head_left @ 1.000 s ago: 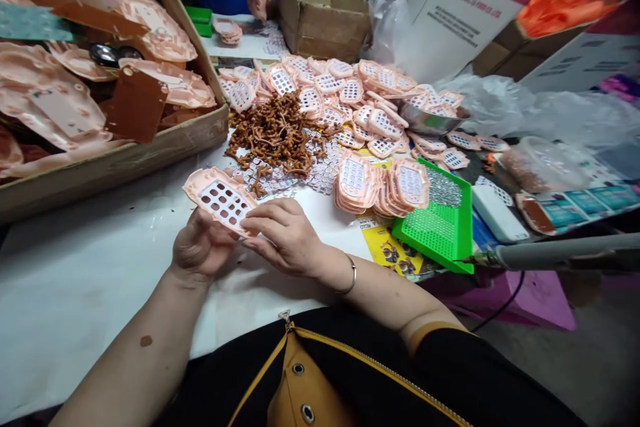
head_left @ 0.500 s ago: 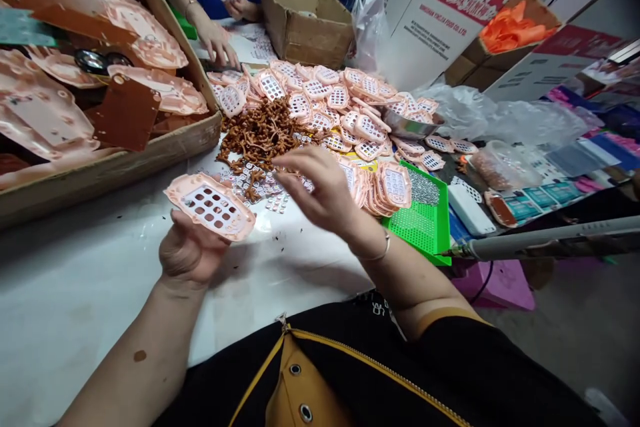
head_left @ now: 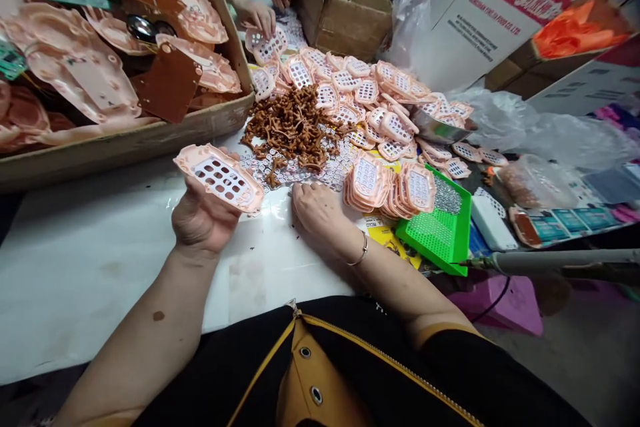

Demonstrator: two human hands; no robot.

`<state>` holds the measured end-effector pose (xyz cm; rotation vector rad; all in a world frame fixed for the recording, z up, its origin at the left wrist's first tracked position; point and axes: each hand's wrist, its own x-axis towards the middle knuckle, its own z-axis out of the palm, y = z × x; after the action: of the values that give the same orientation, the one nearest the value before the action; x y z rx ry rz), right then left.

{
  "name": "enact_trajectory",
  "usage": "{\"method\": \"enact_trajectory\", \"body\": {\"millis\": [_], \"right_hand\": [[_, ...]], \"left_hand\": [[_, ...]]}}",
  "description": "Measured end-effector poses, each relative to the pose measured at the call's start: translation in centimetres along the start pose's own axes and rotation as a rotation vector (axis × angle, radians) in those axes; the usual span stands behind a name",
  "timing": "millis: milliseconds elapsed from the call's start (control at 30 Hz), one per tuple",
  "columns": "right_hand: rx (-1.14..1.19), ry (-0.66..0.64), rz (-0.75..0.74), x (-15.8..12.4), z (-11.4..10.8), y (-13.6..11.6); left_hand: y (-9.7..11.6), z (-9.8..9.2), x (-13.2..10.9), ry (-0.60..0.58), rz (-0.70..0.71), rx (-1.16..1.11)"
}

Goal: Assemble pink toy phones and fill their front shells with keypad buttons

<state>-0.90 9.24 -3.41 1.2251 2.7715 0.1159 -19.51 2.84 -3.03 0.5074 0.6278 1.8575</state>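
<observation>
My left hand [head_left: 203, 217] grips a pink plastic shell [head_left: 220, 179] by its underside and edge, held tilted above the table. Rows of dark holes run through the shell's white panel, and a few of them look filled. Down on the white table, my right hand [head_left: 320, 213] has its fingers bent together at the near edge of a spread of small whitish button pieces [head_left: 330, 177]. What its fingertips pinch, if anything, is hidden. Behind these pieces lies a heap of brown rubbery parts [head_left: 290, 127]. Two stacks of pink shells [head_left: 367, 180] stand right of that hand.
A cardboard box [head_left: 210, 117] of pink shells and brown boards stands at left. Many loose shells [head_left: 345, 80] are piled behind. At right is a green tray [head_left: 435, 247] with small metal pieces. Across the table, a co-worker's hand [head_left: 257, 17] touches a shell.
My right hand has come down from the air to the table by the small button pieces. My left hand still holds the shell. The view has shifted, and the co-worker's hand now touches a shell.
</observation>
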Motion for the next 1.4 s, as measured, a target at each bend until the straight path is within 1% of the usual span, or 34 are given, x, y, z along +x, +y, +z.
{"method": "enact_trajectory", "body": {"millis": [67, 133, 200, 233, 267, 300, 333, 367, 400, 467, 500, 533, 567, 600, 633, 700, 733, 767, 800, 867, 967, 1100, 1167, 1200, 1267, 1333, 1400], "right_hand": [[0.067, 0.077, -0.012, -0.5, 0.3, 0.5], [0.276, 0.23, 0.021, -1.0, 0.6, 1.2], [0.673, 0.404, 0.109, -1.4, 0.7, 1.9], [0.923, 0.466, 0.167, -1.5, 0.5, 2.2], [1.184, 0.498, 0.226, -1.6, 0.3, 2.5], [1.43, 0.497, 0.278, -1.7, 0.0, 2.6], [1.641, 0.47, 0.321, -1.7, -0.3, 2.6], [1.803, 0.427, 0.354, -1.7, -0.6, 2.5], [1.915, 0.38, 0.377, -1.7, -0.9, 2.4], [2.008, 0.329, 0.393, -1.8, -1.1, 1.9], [1.992, 0.359, 0.388, -1.9, -1.1, 1.6], [1.928, 0.436, 0.371, -2.0, -1.0, 1.3], [1.81, 0.547, 0.331, -2.2, -0.9, 1.1], [1.644, 0.67, 0.262, -2.4, -0.8, 0.9], [1.448, 0.786, 0.161, -2.7, -0.7, 0.8], [1.067, 0.949, -0.084, -3.2, -0.7, 0.8], [0.918, 0.998, -0.197, -3.4, -0.7, 0.8], [0.802, 1.034, -0.28, -3.5, -0.7, 0.9], [0.715, 1.063, -0.327, -3.6, -0.7, 0.9], [0.597, 1.103, -0.355, -3.6, -0.6, 1.0], [0.513, 1.15, -0.373, -3.4, -0.5, 0.9], [0.481, 1.172, -0.407, -3.4, -0.4, 0.8], [0.519, 1.145, -0.397, -3.3, -0.7, 0.8], [0.559, 1.1, -0.389, -3.2, -0.9, 0.9], [0.667, 0.951, -0.382, -2.9, -1.6, 1.4], [0.776, 0.8, -0.388, -2.2, -2.5, 2.0], [0.881, 0.689, -0.419, -1.5, -3.6, 2.5]], "left_hand": [[-0.1, -0.2, 0.0, -0.014, -0.012, -0.009], [-0.2, -0.3, 0.0, -0.035, -0.015, -0.02], [-0.3, -0.3, 0.0, -0.062, -0.033, -0.028], [-0.4, -0.3, -0.1, -0.076, -0.047, -0.029], [-0.5, -0.2, -0.2, -0.088, -0.065, -0.026], [-0.6, -0.2, -0.3, -0.095, -0.086, -0.02], [-0.7, -0.1, -0.4, -0.096, -0.109, -0.011], [-0.8, -0.1, -0.5, -0.092, -0.135, 0.002], [-0.9, -0.1, -0.6, -0.086, -0.16, 0.015], [-1.1, -0.1, -0.8, -0.078, -0.201, 0.036], [-1.2, -0.2, -0.8, -0.079, -0.21, 0.041], [-1.3, -0.2, -0.8, -0.082, -0.213, 0.043], [-1.3, -0.2, -0.8, -0.082, -0.213, 0.042], [-1.3, -0.2, -0.8, -0.077, -0.21, 0.039], [-1.3, -0.2, -0.8, -0.067, -0.209, 0.035], [-1.3, -0.1, -0.8, -0.047, -0.214, 0.029], [-1.2, 0.0, -0.8, -0.042, -0.218, 0.027], [-1.2, 0.1, -0.8, -0.039, -0.224, 0.027], [-1.2, 0.2, -0.8, -0.04, -0.232, 0.027], [-1.1, 0.4, -0.9, -0.044, -0.236, 0.026], [-1.1, 0.4, -0.9, -0.057, -0.229, 0.027], [-1.2, 0.1, -0.9, -0.063, -0.236, 0.03], [-1.2, 0.0, -0.9, -0.071, -0.238, 0.03], [-1.2, 0.0, -0.9, -0.081, -0.241, 0.032], [-1.1, -0.1, -1.0, -0.117, -0.257, 0.038], [-1.0, -0.1, -1.1, -0.171, -0.294, 0.038], [-0.9, -0.1, -1.3, -0.237, -0.335, 0.029]]}}
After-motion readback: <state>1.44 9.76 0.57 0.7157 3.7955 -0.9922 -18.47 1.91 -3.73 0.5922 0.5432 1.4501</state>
